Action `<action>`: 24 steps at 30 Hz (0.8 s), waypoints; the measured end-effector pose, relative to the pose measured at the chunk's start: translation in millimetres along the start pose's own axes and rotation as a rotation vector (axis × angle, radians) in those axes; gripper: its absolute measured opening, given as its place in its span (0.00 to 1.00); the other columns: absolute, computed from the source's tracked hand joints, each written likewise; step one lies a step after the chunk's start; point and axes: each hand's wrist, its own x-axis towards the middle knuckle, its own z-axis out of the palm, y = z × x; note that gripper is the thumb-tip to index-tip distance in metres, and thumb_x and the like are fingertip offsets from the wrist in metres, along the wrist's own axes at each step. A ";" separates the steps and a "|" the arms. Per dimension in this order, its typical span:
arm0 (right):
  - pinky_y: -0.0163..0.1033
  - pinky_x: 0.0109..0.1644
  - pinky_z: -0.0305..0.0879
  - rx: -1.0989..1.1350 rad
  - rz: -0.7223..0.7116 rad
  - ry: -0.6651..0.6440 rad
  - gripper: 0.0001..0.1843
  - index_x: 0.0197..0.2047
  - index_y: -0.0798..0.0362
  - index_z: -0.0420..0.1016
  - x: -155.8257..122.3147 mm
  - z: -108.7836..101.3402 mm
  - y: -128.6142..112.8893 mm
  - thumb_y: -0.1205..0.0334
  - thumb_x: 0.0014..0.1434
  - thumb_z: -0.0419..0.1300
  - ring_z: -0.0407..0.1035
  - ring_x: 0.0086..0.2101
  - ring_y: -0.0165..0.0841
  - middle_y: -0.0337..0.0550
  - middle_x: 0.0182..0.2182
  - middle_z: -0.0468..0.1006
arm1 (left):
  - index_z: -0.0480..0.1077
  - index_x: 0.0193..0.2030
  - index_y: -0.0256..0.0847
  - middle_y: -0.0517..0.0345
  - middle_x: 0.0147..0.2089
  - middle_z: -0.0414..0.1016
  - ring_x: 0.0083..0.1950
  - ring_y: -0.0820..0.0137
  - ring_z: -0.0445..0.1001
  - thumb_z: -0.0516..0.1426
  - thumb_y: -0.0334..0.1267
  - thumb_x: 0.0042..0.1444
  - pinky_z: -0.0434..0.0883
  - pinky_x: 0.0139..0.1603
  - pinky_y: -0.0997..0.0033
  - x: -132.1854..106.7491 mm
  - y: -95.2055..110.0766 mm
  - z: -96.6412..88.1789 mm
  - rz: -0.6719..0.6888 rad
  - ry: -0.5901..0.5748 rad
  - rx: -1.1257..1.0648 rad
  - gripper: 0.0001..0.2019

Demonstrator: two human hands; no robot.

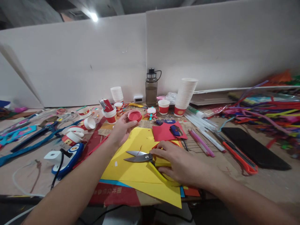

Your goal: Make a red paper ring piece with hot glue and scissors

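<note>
My left hand (122,128) holds a small red paper cup (134,116) by its rim, mouth tilted toward me, above the back edge of a yellow paper sheet (131,170). My right hand (179,162) lies over the yellow handles of a pair of scissors (138,156), fingers curled on them. The scissors rest on the yellow sheet with their blades slightly apart, pointing left. A red paper piece (164,132) lies just behind my right hand.
Stacked white cups (185,93), a water bottle (151,87), a cup of pens (110,114) and loose red cups stand at the back. An orange utility knife (239,157), white sticks and a black pad (254,148) lie right; pipe cleaners (264,112) far right; a glue gun (67,157) left.
</note>
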 end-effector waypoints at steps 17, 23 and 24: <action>0.38 0.33 0.68 0.459 0.227 0.430 0.21 0.55 0.52 0.67 44.0 -23.0 1.4 0.51 0.63 0.54 0.71 0.35 0.33 0.47 0.43 0.76 | 0.64 0.57 0.47 0.51 0.60 0.68 0.58 0.63 0.70 0.66 0.31 0.47 0.73 0.52 0.67 -18.5 -11.2 12.0 0.372 -0.333 0.451 0.30; 0.38 0.36 0.64 0.281 0.126 0.531 0.11 0.43 0.53 0.75 55.7 -20.4 4.3 0.60 0.63 0.53 0.70 0.32 0.33 0.43 0.34 0.78 | 0.62 0.58 0.49 0.50 0.60 0.66 0.56 0.63 0.71 0.64 0.32 0.51 0.74 0.50 0.67 -27.0 -15.1 13.9 0.449 -0.392 0.536 0.28; 0.39 0.38 0.64 0.241 0.113 0.571 0.11 0.44 0.54 0.75 54.6 -18.3 5.6 0.61 0.63 0.54 0.70 0.34 0.33 0.44 0.35 0.78 | 0.61 0.59 0.49 0.50 0.60 0.66 0.56 0.64 0.71 0.64 0.33 0.51 0.74 0.49 0.68 -28.9 -14.4 14.6 0.430 -0.399 0.520 0.29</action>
